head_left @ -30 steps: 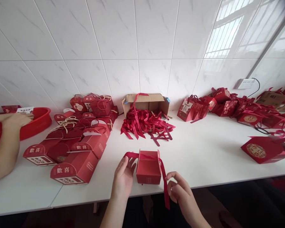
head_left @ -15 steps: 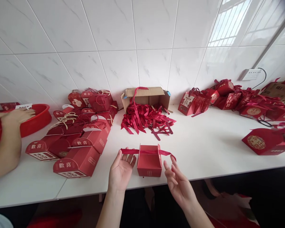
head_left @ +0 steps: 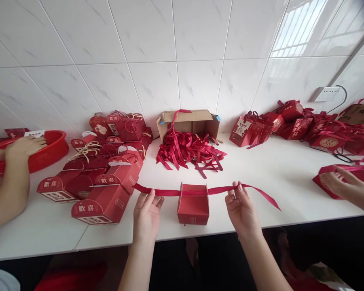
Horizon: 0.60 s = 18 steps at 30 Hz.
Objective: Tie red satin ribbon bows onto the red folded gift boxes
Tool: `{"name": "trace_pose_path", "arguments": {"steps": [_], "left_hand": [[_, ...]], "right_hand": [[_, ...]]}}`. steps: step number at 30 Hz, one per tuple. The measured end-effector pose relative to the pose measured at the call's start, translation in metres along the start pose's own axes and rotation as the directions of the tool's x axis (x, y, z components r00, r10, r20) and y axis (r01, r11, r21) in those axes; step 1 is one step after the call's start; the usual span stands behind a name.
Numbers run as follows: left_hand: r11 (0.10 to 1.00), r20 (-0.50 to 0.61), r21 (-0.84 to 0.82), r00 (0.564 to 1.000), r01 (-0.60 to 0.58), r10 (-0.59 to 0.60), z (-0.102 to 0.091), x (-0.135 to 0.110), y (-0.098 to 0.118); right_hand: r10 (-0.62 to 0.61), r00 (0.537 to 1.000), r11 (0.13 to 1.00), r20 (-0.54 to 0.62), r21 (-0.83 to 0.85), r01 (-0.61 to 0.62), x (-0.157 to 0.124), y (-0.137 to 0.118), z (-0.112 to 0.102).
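A small open red box stands on the white table in front of me. A red ribbon runs through it from side to side and sticks out at both ends. To the left of the box, my left hand pinches the ribbon, with a short end reaching past the fingers. On the other side, my right hand pinches the ribbon too, and a longer tail hangs off to the right. Behind the box lies a heap of loose red ribbons, spilling from a cardboard box tipped on its side.
Several red gift boxes stand grouped at left. A co-worker's hand reaches into a red basin. Red bags line the wall at right. Another person's hand touches a red box at the right edge.
My hands have moved further apart, drawing the ribbon out on both sides. My right hand now grips it with a long tail beyond. Another person's hand has come in at right.
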<state>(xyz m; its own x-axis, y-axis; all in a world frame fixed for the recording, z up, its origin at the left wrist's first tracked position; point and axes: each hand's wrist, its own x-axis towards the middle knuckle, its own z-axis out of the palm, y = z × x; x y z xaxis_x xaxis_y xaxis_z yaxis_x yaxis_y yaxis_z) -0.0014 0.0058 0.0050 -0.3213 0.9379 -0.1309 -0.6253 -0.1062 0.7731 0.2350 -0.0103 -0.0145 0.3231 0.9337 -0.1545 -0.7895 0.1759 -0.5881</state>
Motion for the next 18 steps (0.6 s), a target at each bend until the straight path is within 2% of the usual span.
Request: {"name": "trace_pose_path", "arguments": {"steps": [3,6,9,13,15,18], "left_hand": [[0.998,0.010,0.022,0.999,-0.053,0.053,0.003,-0.001,0.003],[0.980,0.047,0.047,0.981,-0.192,0.189,0.009,0.001,0.009],[0.929,0.103,0.102,0.933,-0.355,0.345,0.018,0.005,0.019],[0.832,0.230,0.198,0.850,-0.517,0.474,0.039,0.007,0.032],[0.789,0.304,0.209,0.805,-0.578,0.509,0.051,0.006,0.037],[0.760,0.430,0.224,0.762,-0.609,0.484,0.068,0.005,0.042]], "right_hand": [[-0.086,0.996,0.994,-0.006,-0.063,0.085,0.000,-0.007,0.005],[-0.184,0.983,0.976,0.011,-0.118,0.184,0.002,-0.015,0.012],[-0.244,0.964,0.935,0.106,-0.237,0.263,0.006,-0.025,0.025],[-0.272,0.917,0.811,0.292,-0.443,0.382,0.016,-0.038,0.049],[-0.283,0.888,0.755,0.361,-0.487,0.439,0.020,-0.044,0.060],[-0.273,0.845,0.706,0.459,-0.501,0.500,0.023,-0.050,0.074]]}}
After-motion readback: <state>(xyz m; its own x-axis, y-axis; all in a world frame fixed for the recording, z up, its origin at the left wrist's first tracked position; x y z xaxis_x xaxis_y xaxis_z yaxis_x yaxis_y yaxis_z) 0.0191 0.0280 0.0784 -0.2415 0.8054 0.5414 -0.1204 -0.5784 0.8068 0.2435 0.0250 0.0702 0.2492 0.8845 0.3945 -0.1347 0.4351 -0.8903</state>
